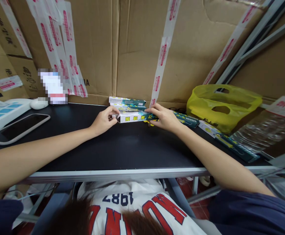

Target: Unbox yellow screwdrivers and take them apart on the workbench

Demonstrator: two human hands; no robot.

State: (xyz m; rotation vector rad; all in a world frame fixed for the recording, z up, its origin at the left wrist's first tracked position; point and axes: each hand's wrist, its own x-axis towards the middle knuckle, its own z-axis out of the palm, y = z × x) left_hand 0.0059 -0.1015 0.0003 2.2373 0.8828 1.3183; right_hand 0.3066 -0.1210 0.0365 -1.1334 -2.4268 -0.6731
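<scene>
A long, narrow printed box, white at its left end and dark green toward the right, lies crosswise at the middle of the black table. At its left end is my left hand, with thumb and fingertips pinched together at the end flap. My right hand grips the green part from above, thumb in front and fingers behind. Two similar boxes lie just behind it. Something small and yellow shows under my right hand.
More narrow boxes lie at the right, beside a yellow plastic bag and wrapped bottles. A phone, a power strip and a white mouse are at the left. Cardboard stands behind.
</scene>
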